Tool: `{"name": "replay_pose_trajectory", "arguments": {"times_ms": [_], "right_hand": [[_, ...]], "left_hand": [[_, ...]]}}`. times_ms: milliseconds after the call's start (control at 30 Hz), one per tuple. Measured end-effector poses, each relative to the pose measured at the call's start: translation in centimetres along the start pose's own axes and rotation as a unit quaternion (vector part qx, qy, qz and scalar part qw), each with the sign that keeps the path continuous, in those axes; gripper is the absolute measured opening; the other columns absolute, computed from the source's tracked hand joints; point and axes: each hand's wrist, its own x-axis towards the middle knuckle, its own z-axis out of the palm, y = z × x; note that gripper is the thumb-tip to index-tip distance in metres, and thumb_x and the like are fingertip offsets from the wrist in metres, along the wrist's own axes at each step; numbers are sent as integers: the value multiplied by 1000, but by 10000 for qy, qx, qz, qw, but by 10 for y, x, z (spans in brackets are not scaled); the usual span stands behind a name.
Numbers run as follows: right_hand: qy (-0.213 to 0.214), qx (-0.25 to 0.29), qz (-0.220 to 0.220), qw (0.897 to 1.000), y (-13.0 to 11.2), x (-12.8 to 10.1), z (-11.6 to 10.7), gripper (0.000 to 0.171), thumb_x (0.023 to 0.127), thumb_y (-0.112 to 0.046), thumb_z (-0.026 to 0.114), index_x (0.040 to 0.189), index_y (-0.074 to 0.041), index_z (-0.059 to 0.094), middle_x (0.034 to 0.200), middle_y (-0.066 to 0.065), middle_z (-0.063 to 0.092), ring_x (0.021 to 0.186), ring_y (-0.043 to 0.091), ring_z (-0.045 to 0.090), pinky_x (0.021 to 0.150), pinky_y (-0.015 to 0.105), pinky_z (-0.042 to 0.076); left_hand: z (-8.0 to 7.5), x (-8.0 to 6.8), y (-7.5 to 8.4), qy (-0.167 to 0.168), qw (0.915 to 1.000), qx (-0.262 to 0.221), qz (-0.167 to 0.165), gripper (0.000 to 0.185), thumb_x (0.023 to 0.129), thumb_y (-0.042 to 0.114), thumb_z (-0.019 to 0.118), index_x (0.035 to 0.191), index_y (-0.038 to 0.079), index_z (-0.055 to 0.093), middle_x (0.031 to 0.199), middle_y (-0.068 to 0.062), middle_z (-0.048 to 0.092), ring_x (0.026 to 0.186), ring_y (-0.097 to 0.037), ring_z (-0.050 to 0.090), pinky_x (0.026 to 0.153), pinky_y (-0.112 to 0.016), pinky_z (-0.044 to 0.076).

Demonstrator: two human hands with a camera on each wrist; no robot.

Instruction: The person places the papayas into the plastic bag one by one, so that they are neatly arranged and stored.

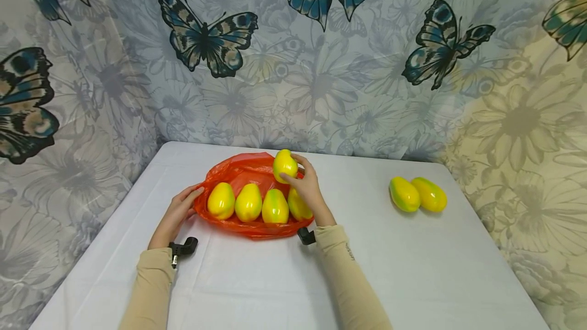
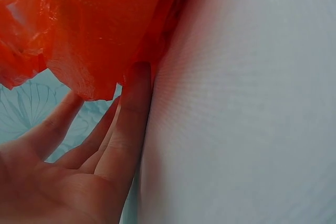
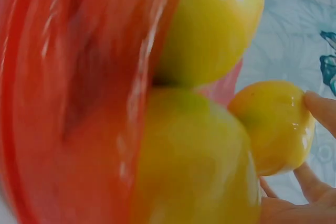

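A red plastic bag [image 1: 257, 230] lies spread on the table with its mouth wide. Inside sit several glossy yellow-green mangoes [image 1: 248, 202] in a row. Above the bag's back right part, my right hand [image 1: 308, 182] holds another mango [image 1: 285, 164] between thumb and fingers; that held mango [image 3: 275, 127] also shows in the right wrist view, beside the bagged ones. At the bag's left edge is my left hand [image 1: 181, 208]. In the left wrist view its fairly straight fingers [image 2: 126, 129] touch the bag's side, with some fingertips hidden by the plastic.
Two more mangoes [image 1: 405, 194] lie side by side on the right of the white-covered table [image 1: 357, 269]. A butterfly-and-flower patterned cloth [image 1: 321, 75] hangs behind the table and along its sides. Each wrist bears a black camera mount [image 1: 185, 246].
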Motion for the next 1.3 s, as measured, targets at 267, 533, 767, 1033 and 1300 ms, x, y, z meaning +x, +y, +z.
{"name": "replay_pose_trajectory", "arguments": {"times_ms": [267,533,767,1033,1300], "right_hand": [[-117,-13,261,9996,-6,-2,16,60,87,-21,74,141,-21,48,148,7,43,136,32,42,108,49,42],[-388,115,499,9979,-10,0,33,59,87,-27,74,140,-26,47,145,4,44,132,29,43,106,47,45],[-426,-198,139,9988,-15,0,47,60,87,-25,75,141,-21,49,147,4,46,131,31,44,107,48,42],[-631,-179,-47,9978,-18,0,59,62,87,-21,74,143,-19,47,148,7,44,131,34,45,106,47,45],[-783,-278,-111,9965,-21,1,73,60,88,-20,74,141,-19,48,146,8,44,131,32,45,107,48,43]], "left_hand": [[0,1,0,38,10000,-4,-1,75,97,57,47,155,14,28,157,-12,32,102,6,52,83,-11,47],[0,2,1,65,9999,81,-34,76,96,59,48,154,15,29,158,-11,32,109,0,50,84,-11,46],[0,-1,1,71,9999,93,-26,76,96,59,48,154,14,29,157,-12,33,102,5,51,83,-12,47],[0,0,0,107,9999,91,-46,78,95,61,48,154,13,29,157,-12,33,101,6,52,83,-11,46],[0,0,-1,137,9999,53,-49,78,95,60,49,154,13,30,156,-12,34,99,7,53,82,-11,47]]}}
